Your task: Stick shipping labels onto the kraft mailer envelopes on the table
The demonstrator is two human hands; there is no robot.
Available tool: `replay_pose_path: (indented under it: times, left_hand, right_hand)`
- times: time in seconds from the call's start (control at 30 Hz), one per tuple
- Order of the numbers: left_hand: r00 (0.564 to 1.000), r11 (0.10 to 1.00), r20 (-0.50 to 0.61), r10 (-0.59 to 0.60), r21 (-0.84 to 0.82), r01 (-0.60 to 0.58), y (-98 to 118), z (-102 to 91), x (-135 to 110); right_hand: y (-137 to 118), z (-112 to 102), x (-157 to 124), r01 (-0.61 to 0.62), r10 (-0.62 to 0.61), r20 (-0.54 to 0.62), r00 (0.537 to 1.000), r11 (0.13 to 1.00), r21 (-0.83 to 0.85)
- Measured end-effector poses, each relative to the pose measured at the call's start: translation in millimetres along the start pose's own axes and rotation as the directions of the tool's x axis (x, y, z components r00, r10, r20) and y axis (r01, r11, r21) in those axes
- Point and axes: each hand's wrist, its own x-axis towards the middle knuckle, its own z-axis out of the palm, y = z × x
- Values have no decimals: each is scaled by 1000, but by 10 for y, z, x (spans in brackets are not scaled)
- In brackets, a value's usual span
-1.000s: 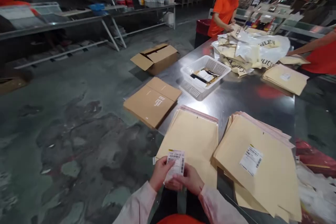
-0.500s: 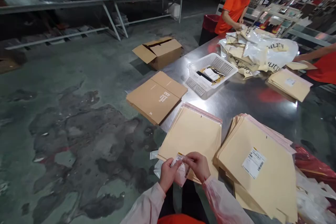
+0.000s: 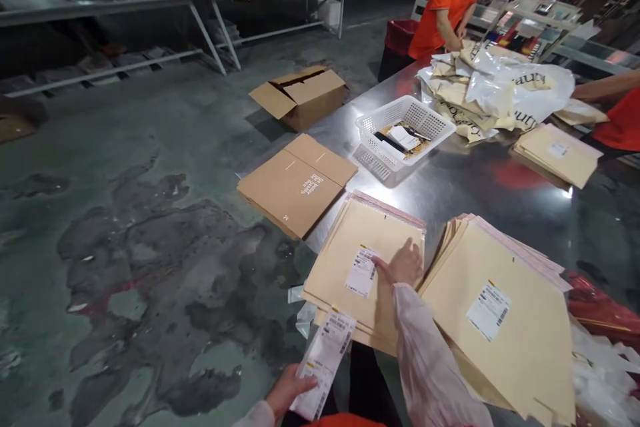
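My left hand (image 3: 289,388), low near my lap, grips a strip of printed shipping labels (image 3: 331,340) between thumb and fingers. My right hand (image 3: 406,263) lies with spread fingers on the left stack of padded envelopes (image 3: 327,273), its thumb touching the right edge of a white label (image 3: 359,279). That label sits flat on the top envelope. To the right is a second stack of padded envelopes (image 3: 537,347), whose top one bears a similar label (image 3: 489,310).
Flat brown cartons (image 3: 280,180) overhang the table's left edge. A white basket (image 3: 367,125) stands behind them, near a heap of torn plastic packaging (image 3: 530,90). An open carton (image 3: 320,103) rests on the floor. A co-worker in orange (image 3: 445,0) stands at the far end.
A label now lies on the left stack's top envelope. My right hand has moved up and right onto that envelope, opening out. My left hand has dropped lower with the label strip.
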Motion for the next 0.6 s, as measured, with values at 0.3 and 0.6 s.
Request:
replay_pose_path:
  times: [0.3, 0.6]
  left_hand:
    - [998, 999, -47, 40, -1, -40, 479, -23, 90]
    - [963, 977, -166, 214, 43, -210, 1061, 28, 412]
  right_hand:
    - [11, -193, 139, -277, 274, 74, 959, 961, 21]
    - [-17, -236, 230, -92, 149, -70, 986, 852, 515]
